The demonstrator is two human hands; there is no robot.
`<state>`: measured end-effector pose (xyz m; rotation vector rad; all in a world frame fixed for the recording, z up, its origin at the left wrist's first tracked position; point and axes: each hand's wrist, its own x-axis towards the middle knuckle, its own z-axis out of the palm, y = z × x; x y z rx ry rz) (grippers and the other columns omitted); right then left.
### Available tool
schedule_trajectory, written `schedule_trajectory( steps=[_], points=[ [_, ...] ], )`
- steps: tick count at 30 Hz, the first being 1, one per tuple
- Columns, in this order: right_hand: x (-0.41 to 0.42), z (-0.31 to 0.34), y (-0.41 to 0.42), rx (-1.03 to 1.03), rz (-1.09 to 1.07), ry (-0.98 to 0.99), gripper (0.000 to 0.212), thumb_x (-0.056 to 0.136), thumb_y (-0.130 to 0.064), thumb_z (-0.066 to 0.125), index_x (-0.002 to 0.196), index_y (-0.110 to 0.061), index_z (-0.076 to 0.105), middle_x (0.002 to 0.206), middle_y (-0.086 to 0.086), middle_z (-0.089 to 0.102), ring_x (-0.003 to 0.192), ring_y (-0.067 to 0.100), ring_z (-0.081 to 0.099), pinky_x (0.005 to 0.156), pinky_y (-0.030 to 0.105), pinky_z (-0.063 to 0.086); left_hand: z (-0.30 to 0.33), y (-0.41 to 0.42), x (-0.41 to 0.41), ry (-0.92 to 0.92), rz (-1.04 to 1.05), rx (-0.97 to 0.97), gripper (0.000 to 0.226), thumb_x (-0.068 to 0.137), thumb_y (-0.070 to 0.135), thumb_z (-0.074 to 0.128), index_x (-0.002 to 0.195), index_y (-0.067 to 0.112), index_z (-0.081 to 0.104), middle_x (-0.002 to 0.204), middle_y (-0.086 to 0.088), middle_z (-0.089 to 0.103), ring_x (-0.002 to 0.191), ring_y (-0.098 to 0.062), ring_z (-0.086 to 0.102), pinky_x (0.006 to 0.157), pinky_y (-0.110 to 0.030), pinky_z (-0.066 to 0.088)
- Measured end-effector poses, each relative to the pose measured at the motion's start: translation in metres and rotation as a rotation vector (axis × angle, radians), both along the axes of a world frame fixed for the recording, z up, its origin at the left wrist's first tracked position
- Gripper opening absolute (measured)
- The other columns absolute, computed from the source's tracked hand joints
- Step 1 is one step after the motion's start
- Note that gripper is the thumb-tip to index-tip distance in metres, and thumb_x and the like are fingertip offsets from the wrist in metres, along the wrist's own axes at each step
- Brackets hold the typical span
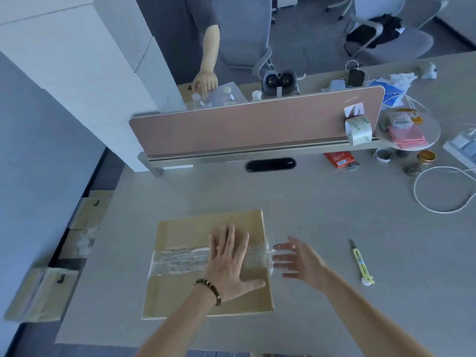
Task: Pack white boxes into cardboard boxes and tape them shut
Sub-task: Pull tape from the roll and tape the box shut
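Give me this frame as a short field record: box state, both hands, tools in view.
box: closed cardboard box lying flat on the table
seal: clear tape strip along the top seam, wrinkled, running over the right edge
left hand: left hand flat on the box top, fingers straight, pressing on the tape
right hand: right hand open beside the box's right edge, fingertips at the tape end
cutter: yellow utility knife on the table right of the box, untouched
tape roll: tape roll hanging against the pink divider
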<state>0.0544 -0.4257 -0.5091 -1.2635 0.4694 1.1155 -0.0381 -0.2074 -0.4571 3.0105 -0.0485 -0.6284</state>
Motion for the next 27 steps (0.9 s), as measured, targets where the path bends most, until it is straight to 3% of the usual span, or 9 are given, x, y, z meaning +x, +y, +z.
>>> schedule_trajectory(
  steps=[3, 7, 10, 15, 18, 27],
  points=[
    [-0.002, 0.011, -0.004, 0.103, -0.034, 0.025, 0.067, 0.097, -0.067, 0.041, 0.107, -0.009, 0.073, 0.102, 0.017, 0.073, 0.092, 0.032, 0.071, 0.076, 0.039, 0.057, -0.007, -0.001, -0.006, -0.069, -0.003, 0.009, 0.116, 0.074, 0.096, 0.024, 0.153, 0.026, -0.024, 0.155, -0.014, -0.039, 0.142, -0.030, -0.040, 0.117, -0.061, -0.012],
    [-0.010, 0.021, -0.007, 0.015, -0.008, -0.218, 0.019, 0.092, -0.019, 0.071, 0.102, -0.004, 0.067, 0.090, 0.014, 0.070, 0.071, 0.017, 0.067, 0.069, 0.028, 0.054, -0.014, -0.002, -0.009, -0.130, -0.015, 0.004, 0.112, 0.078, 0.093, 0.023, 0.156, 0.023, -0.018, 0.159, -0.015, -0.031, 0.145, -0.033, -0.033, 0.118, -0.063, -0.006],
    [-0.009, 0.021, -0.010, -0.086, -0.001, -0.340, 0.006, 0.088, -0.003, 0.073, 0.092, -0.003, 0.068, 0.080, 0.011, 0.069, 0.064, 0.014, 0.062, 0.065, 0.025, 0.051, -0.016, -0.003, -0.010, -0.141, -0.014, 0.016, 0.111, 0.079, 0.091, 0.022, 0.156, 0.022, -0.016, 0.160, -0.016, -0.028, 0.146, -0.034, -0.031, 0.118, -0.063, -0.003],
    [-0.003, 0.021, -0.012, -0.250, 0.067, -0.467, 0.017, 0.081, -0.009, 0.083, 0.091, -0.006, 0.070, 0.078, 0.011, 0.076, 0.068, 0.017, 0.068, 0.069, 0.033, 0.051, -0.017, -0.006, -0.010, -0.145, -0.013, 0.024, 0.109, 0.080, 0.090, 0.020, 0.157, 0.021, -0.014, 0.161, -0.016, -0.025, 0.147, -0.034, -0.027, 0.119, -0.063, -0.001],
    [-0.003, 0.016, -0.005, -0.331, 0.068, -0.429, 0.028, 0.076, -0.016, 0.088, 0.096, -0.012, 0.068, 0.080, 0.008, 0.078, 0.068, 0.015, 0.071, 0.067, 0.028, 0.052, -0.017, -0.007, -0.010, -0.156, -0.008, 0.015, 0.108, 0.081, 0.090, 0.021, 0.157, 0.022, -0.012, 0.162, -0.016, -0.023, 0.148, -0.034, -0.026, 0.119, -0.063, 0.001],
    [-0.006, 0.007, 0.017, -0.335, 0.037, -0.308, 0.034, 0.075, -0.015, 0.089, 0.101, -0.009, 0.068, 0.082, 0.010, 0.077, 0.067, 0.015, 0.069, 0.062, 0.027, 0.052, -0.020, -0.005, -0.010, -0.167, -0.007, 0.019, 0.108, 0.081, 0.090, 0.023, 0.157, 0.022, -0.012, 0.162, -0.016, -0.023, 0.148, -0.034, -0.026, 0.119, -0.063, 0.001]
  ],
)
